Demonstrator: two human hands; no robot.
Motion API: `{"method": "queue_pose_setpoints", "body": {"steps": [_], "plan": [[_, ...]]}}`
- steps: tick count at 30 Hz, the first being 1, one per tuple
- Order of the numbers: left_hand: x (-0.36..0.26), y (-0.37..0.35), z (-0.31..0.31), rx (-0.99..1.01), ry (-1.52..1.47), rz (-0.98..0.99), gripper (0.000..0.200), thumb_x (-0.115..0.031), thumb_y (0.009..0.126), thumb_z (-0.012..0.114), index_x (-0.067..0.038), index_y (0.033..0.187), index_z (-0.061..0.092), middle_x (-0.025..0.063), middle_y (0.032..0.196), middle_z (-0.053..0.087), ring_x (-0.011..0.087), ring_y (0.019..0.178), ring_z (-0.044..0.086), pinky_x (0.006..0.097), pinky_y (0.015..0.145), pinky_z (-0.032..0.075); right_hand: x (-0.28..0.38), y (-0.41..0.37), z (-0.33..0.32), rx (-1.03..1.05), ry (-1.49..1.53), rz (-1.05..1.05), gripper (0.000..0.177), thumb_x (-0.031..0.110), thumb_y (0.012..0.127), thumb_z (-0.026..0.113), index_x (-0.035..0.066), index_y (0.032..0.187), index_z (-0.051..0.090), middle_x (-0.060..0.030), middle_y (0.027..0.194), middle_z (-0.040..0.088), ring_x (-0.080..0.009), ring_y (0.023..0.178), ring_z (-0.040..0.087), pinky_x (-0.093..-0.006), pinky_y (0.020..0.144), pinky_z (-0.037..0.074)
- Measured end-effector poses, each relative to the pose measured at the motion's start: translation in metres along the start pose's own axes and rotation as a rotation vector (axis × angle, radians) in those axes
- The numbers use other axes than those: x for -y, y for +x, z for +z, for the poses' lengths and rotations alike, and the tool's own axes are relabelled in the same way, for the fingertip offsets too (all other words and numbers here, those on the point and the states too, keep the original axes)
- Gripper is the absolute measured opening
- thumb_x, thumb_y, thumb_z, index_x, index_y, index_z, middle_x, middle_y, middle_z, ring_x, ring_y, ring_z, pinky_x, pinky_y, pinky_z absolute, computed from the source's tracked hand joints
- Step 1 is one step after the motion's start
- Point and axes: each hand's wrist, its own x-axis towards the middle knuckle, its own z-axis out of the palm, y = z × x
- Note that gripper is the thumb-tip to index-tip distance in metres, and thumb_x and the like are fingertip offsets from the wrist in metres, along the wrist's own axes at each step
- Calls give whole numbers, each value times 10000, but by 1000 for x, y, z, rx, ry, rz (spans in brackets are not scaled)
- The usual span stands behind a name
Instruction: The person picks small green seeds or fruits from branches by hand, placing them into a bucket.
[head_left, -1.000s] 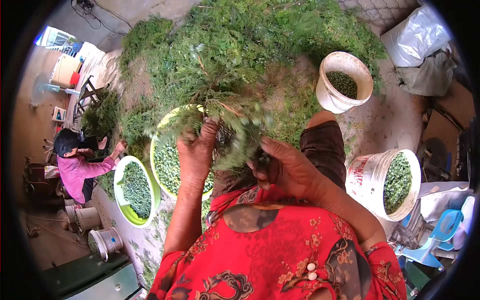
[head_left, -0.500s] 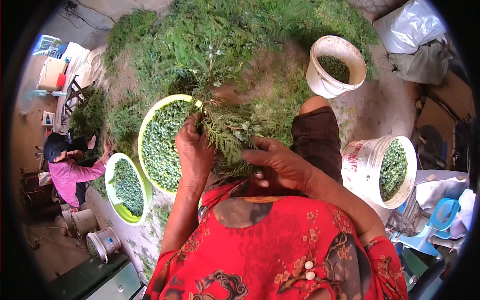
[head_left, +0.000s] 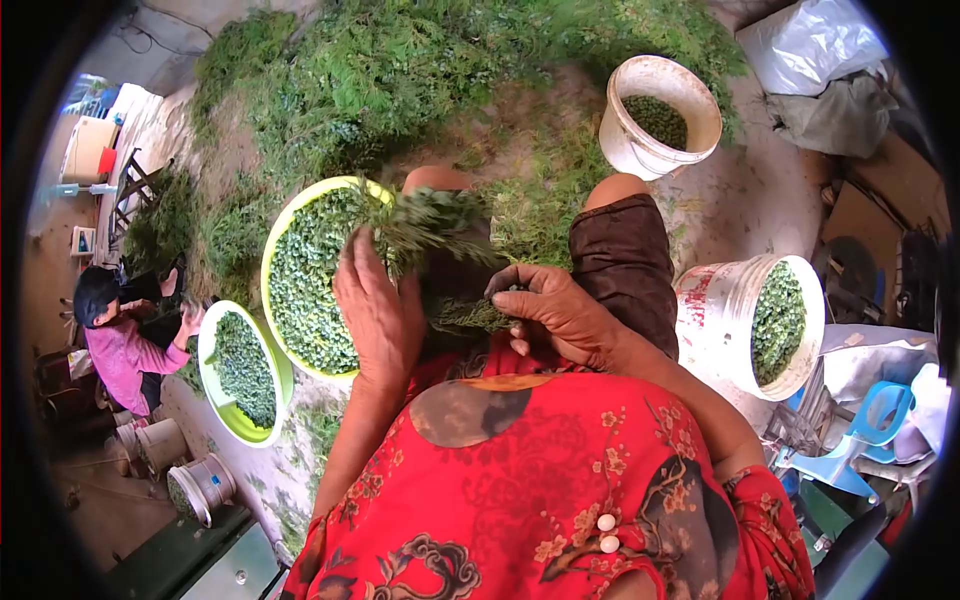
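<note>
Beside the yellow-rimmed basin (head_left: 268,262) of small green cones, my left hand (head_left: 378,305) is raised with its fingers against a leafy green sprig (head_left: 435,222). That sprig is blurred by motion and sticks out over my lap and the basin's edge. Over my lap, my right hand (head_left: 560,312) is closed with thumb and forefinger pinched on a smaller green sprig (head_left: 470,316).
Cut branches (head_left: 400,90) cover the floor ahead. A white bucket (head_left: 632,150) stands at upper right, another bucket (head_left: 725,320) at right. At left, a person (head_left: 125,340) sits by a green-and-white basin (head_left: 283,385). Blue plastic seat (head_left: 880,415) at lower right.
The large sprig has swung lower and to the right of my left hand. My right hand has closed on a small sprig. The whole view has shifted slightly.
</note>
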Motion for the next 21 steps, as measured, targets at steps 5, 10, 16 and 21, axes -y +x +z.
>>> {"method": "queue_pose_setpoints", "body": {"steps": [5, 10, 16, 21], "plan": [[-13, -8, -2, 501, -518, 200, 359, -139, 785, 609, -7, 1108, 523, 177, 981, 594, 342, 920, 568, 442, 862, 405, -2, 4, -4, -22, 30, -44, 117, 75, 858, 589, 13, 938, 529, -18, 773, 532, -79, 545, 510, -245, 461, 483], [-29, -19, 7, 543, -469, 212, 217, -133, 784, 615, -41, 980, 589, 104, 834, 631, 302, 709, 611, 388, 611, 480, -7, 1, -14, -56, -165, -192, 117, 55, 844, 577, 25, 954, 550, -10, 730, 523, -65, 557, 515, -227, 469, 469], [-33, -24, 4, 599, -214, 188, 169, -133, 806, 605, -71, 959, 571, 94, 742, 606, 300, 626, 599, 380, 541, 458, 9, -4, -29, -260, -579, -281, 136, 39, 833, 540, -21, 955, 548, -17, 656, 512, -64, 546, 517, -216, 468, 442], [-28, -19, 0, 491, -541, 81, 93, -70, 833, 577, -44, 921, 568, 130, 741, 585, 316, 648, 601, 358, 537, 460, 32, -17, -50, -161, 232, -248, 230, 158, 887, 511, -34, 1011, 532, -110, 829, 601, -194, 688, 607, -342, 616, 546]]}}
